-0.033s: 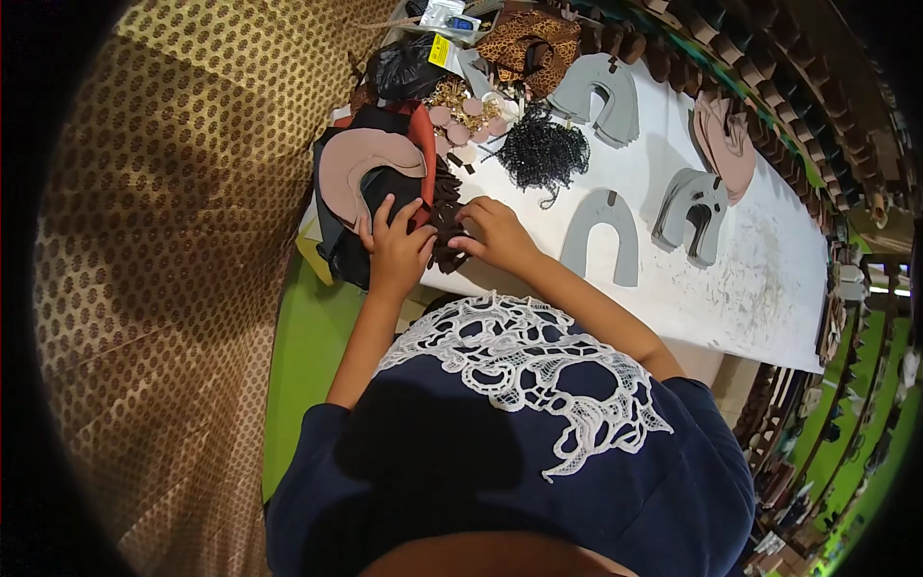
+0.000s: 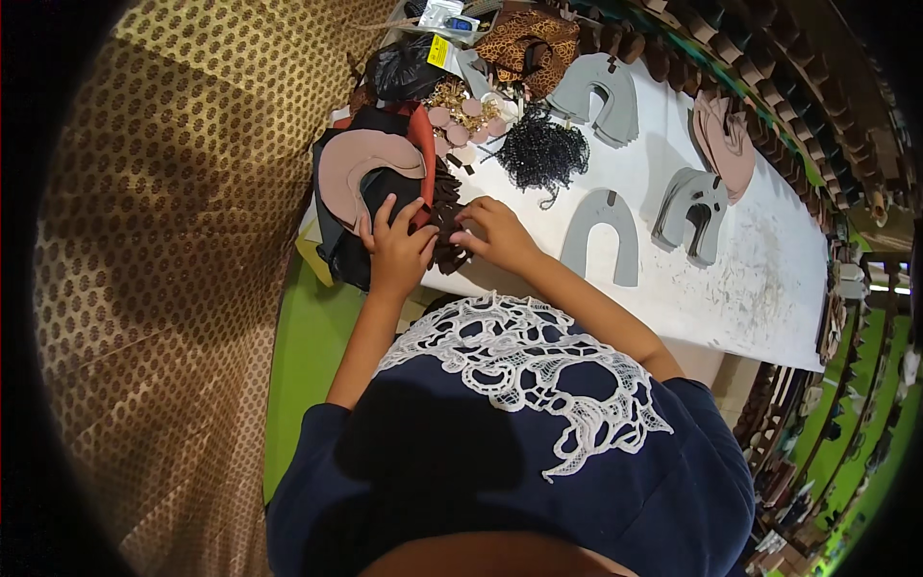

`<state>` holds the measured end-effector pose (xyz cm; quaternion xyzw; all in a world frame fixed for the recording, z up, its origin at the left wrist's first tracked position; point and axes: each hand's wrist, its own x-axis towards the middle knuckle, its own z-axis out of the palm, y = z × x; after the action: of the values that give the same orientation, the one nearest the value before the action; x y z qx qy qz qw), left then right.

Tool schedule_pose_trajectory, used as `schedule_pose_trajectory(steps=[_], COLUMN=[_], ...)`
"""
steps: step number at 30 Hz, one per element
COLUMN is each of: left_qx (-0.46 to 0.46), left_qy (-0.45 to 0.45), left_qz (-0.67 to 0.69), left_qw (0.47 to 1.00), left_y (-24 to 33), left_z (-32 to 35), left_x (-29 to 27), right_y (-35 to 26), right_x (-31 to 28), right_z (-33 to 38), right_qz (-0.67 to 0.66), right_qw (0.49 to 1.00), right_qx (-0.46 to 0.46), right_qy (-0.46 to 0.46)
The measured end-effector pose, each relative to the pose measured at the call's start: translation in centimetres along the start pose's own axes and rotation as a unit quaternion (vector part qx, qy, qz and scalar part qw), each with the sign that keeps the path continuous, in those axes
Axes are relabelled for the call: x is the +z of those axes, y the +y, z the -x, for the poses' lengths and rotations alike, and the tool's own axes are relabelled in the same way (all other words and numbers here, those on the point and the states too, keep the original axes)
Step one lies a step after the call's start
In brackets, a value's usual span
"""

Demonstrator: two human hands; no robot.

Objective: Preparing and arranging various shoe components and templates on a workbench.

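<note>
A heap of small dark brown strips point(image 2: 448, 213) lies at the near left of the white table. My left hand point(image 2: 394, 252) reaches over the left edge of this heap, fingers spread. Its fingertips rest by black material and a red piece point(image 2: 423, 159). From the right, my right hand point(image 2: 502, 238) touches the strips, its thumb and forefinger apart. Whether a single strip sits between those fingers is too small to make out. Just beyond my left hand, curved pink pieces point(image 2: 348, 173) lie on the black material.
To the right are a grey arch-shaped piece point(image 2: 577, 231), a stack of grey arches point(image 2: 687, 207) and folded pink pieces point(image 2: 726, 144). Farther back sit tangled black beaded strands point(image 2: 540, 149), pink discs point(image 2: 461, 120), a black bag point(image 2: 404, 67) and a patterned brown pouch point(image 2: 529, 48).
</note>
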<state>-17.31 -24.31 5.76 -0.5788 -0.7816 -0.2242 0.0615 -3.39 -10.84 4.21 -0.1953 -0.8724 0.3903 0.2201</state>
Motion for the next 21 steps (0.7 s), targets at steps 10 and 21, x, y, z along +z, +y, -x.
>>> schedule_pose_trajectory(steps=[10, 21], left_qx=[0.091, 0.043], left_qy=[0.080, -0.039], left_qz=[0.025, 0.216], left_qw=[0.992, 0.975], left_y=[3.0, 9.8], left_z=[-2.4, -4.7], left_x=[1.6, 6.4], right_y=[2.6, 4.2], right_x=[-3.1, -8.8], right_z=[1.3, 7.1], right_qz=[-0.159, -0.050], right_qw=[0.986, 0.990], right_qx=[0.057, 0.117], right_qy=[-0.005, 0.060])
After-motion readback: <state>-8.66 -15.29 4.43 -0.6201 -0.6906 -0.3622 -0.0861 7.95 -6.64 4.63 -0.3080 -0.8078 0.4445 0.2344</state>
